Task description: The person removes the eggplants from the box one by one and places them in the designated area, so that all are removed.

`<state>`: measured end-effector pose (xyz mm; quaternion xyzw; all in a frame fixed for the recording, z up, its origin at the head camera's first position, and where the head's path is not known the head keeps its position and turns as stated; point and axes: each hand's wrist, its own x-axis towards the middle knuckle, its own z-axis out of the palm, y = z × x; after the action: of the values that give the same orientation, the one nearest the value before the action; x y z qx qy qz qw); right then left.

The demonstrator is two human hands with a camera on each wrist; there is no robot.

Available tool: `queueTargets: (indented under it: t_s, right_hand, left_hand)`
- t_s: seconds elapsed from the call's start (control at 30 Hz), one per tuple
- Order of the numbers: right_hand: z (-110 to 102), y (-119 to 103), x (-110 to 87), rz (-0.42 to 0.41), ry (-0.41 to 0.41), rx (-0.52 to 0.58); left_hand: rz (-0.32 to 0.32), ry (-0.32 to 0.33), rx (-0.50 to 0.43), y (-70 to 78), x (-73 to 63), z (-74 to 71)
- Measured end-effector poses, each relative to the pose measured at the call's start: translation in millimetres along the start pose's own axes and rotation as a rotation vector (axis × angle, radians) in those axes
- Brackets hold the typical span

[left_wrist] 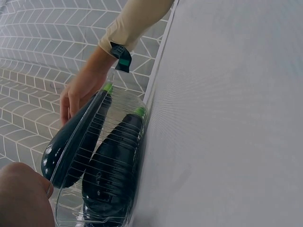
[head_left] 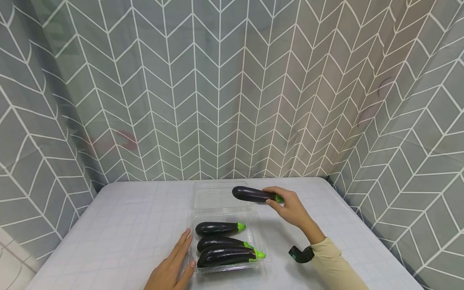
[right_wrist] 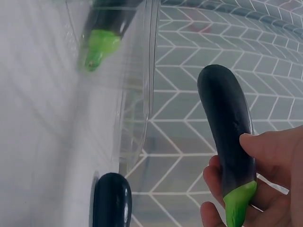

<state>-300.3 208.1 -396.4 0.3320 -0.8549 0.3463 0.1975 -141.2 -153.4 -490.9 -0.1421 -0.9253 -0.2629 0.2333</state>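
In the head view, my right hand (head_left: 290, 205) grips a dark purple eggplant (head_left: 251, 194) near its green stem end, fingers and thumb curled round it. The eggplant (right_wrist: 227, 123) is held above the table, its rounded end pointing left in the head view. A clear plastic clamshell box (head_left: 259, 225) lies with its lid (head_left: 208, 197) folded back. Three eggplants (head_left: 226, 255) lie side by side in it, green stems to the right. My left hand (head_left: 172, 262) rests along the box's left side with fingers straight; its thumb (left_wrist: 26, 196) is at the rim.
The white-covered table (head_left: 137, 225) ends at a grey chevron-patterned curtain (head_left: 232, 100), which also stands at both sides. A black wrist camera (head_left: 301, 254) sits on the right wrist. In the right wrist view, a dark rounded end (right_wrist: 112, 201) shows at the bottom edge.
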Motion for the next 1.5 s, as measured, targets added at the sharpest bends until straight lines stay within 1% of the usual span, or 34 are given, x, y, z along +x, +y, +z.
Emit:
queueTargets:
  t_s: [0.13,0.27,0.47,0.6,0.77,0.97,1.1,1.23,1.33,1.5]
  right_hand:
    - [-2.0,5.4,-0.8,0.014,0.008,-0.013]
    - [-4.5,9.8,-1.0,0.034,0.012,-0.020]
    - [-8.7,20.2,-2.0,0.076,0.023,-0.035]
    - [-11.4,27.9,-3.3,0.115,0.022,-0.035]
    - [-14.3,37.0,-5.2,0.143,0.014,-0.034]
    - [-16.1,48.4,-8.6,0.188,0.013,-0.052]
    - [-17.3,54.8,-11.2,0.190,0.021,-0.058]
    - [-18.4,61.0,-14.1,0.194,0.023,-0.059]
    - [-18.1,65.6,-16.0,0.209,0.013,-0.058]
    - [-15.5,75.1,-19.2,0.230,-0.009,-0.079]
  left_hand:
    - [0.009,0.005,-0.004,0.4,0.2,-0.2]
    - [0.006,0.005,-0.006,1.5,0.5,-1.0]
    - [0.001,0.004,-0.004,2.7,1.4,-2.1]
    - [0.003,-0.002,-0.004,1.6,1.3,-1.6]
    - [-0.003,-0.012,-0.007,0.5,1.0,-0.9]
    - [0.012,0.002,-0.009,0.9,1.0,-1.7]
    - [0.020,0.013,-0.008,1.0,0.8,-1.7]
    - [0.001,0.001,-0.014,1.4,0.3,-1.7]
    - [-0.018,-0.013,-0.016,1.7,0.2,-1.8]
    - [-0.012,-0.009,-0.012,1.5,0.2,-1.9]
